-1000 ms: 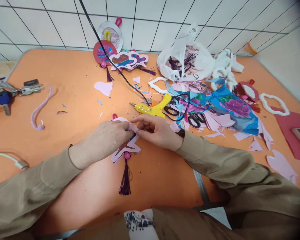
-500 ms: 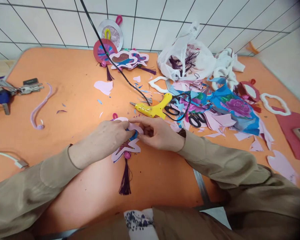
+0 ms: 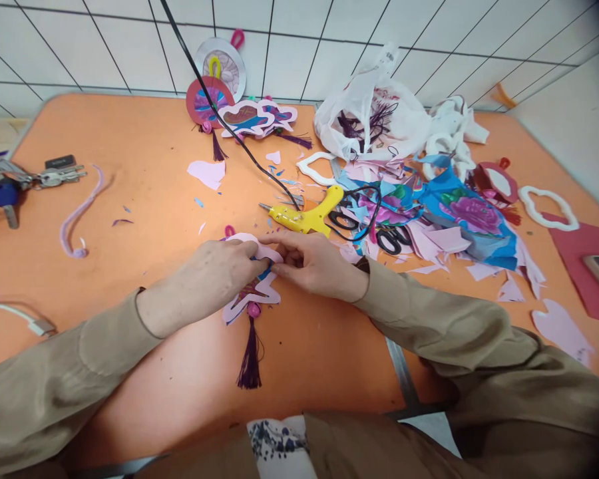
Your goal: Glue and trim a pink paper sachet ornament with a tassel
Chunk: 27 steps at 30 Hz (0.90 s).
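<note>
A fish-like ornament (image 3: 251, 293) with a pale pink border and blue and brown patterned fabric inside lies on the orange table under my hands. From its lower end hang a pink bead (image 3: 253, 309) and a dark purple tassel (image 3: 250, 359); a small pink loop (image 3: 229, 231) shows at its top. My left hand (image 3: 204, 276) presses and grips the ornament from the left, covering much of its middle. My right hand (image 3: 322, 266) pinches the right edge of the border between thumb and fingers. The yellow glue gun (image 3: 302, 218) lies just beyond my right hand.
Black-handled scissors (image 3: 393, 239) lie among paper scraps and blue floral fabric (image 3: 472, 213). Behind them stands a white plastic bag (image 3: 404, 126). The glue gun's black cord (image 3: 219, 120) crosses the back. Other ornaments (image 3: 247, 118) rest near the wall; keys (image 3: 54, 177) are left.
My right thumb and fingertips have shifted slightly left along the ornament's border, and its right edge now looks pressed inward. My left hand stays in nearly the same place.
</note>
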{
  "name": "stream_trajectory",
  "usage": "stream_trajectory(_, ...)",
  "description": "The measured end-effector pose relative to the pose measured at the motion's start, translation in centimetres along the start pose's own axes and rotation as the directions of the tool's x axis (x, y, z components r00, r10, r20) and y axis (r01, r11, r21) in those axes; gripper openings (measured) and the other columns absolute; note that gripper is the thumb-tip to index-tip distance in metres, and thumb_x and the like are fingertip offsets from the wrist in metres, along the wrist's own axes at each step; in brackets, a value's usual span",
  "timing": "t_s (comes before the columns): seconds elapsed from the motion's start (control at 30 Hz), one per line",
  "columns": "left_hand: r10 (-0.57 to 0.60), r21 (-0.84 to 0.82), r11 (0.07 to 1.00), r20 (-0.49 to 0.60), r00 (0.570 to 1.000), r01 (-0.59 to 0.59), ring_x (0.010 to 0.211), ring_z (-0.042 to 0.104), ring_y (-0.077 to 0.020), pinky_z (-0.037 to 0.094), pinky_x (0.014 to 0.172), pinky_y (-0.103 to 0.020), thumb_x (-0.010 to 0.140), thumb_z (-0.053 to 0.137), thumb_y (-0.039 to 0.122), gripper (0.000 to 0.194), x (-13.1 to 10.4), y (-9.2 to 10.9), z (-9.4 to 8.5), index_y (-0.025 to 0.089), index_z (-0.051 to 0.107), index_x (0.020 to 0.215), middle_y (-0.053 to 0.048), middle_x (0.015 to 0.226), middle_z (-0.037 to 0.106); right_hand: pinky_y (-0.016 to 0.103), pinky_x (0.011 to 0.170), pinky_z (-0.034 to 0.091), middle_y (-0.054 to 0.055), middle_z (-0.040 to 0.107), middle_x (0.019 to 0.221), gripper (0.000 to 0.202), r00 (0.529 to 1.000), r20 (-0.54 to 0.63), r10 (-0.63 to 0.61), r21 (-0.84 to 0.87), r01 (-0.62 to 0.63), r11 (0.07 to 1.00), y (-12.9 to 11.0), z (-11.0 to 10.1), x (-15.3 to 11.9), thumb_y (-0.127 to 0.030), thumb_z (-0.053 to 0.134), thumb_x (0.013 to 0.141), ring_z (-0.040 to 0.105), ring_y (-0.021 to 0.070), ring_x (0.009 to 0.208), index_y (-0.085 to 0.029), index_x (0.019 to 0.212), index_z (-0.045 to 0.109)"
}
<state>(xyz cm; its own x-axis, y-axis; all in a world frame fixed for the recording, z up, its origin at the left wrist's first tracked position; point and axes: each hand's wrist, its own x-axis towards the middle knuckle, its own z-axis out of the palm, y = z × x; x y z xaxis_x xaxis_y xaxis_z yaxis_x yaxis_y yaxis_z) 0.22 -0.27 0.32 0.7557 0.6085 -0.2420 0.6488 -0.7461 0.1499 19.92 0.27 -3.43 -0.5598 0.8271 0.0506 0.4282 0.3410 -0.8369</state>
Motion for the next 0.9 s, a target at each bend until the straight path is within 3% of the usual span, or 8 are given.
stream_trajectory(0.47,0.012,0.023,1.000,-0.020,1.000,-0.012,0.093,0.063,-0.0222,0.041,0.062,-0.029,0.094,0.050,0.040,0.028,0.0,0.1,0.0,0.019,0.067,0.101,-0.008,0.102,0.065,0.022,0.060,0.038,-0.001,0.059,0.068,0.033,0.999,-0.007,-0.032,-0.144,0.031,0.989,-0.5,-0.1,0.0,-0.013,0.057,0.081,0.052,0.0102,0.062,-0.012,0.113,0.063)
stream_trajectory(0.73,0.036,0.042,0.999,-0.028,0.999,-0.034,0.077,0.062,-0.0211,0.032,0.053,-0.031,0.096,0.047,0.033,0.022,-1.0,0.4,-0.9,0.020,0.064,0.097,-0.005,0.088,0.065,0.022,0.061,0.038,-0.001,0.062,0.072,0.035,0.998,-0.001,-0.061,-0.164,0.060,0.985,-0.6,-0.1,0.1,-0.010,0.056,0.081,0.052,0.0098,0.062,-0.014,0.115,0.063)
stream_trajectory(0.9,0.064,0.011,0.998,-0.051,0.997,-0.063,0.079,0.064,-0.0188,0.037,0.055,-0.032,0.098,0.043,0.032,0.024,-1.6,1.1,-1.3,0.022,0.064,0.103,-0.004,0.104,0.066,0.022,0.061,0.039,-0.001,0.062,0.071,0.035,0.999,-0.005,-0.036,-0.163,0.035,0.986,-0.6,-0.1,0.1,-0.012,0.058,0.080,0.053,0.0105,0.064,-0.014,0.115,0.064)
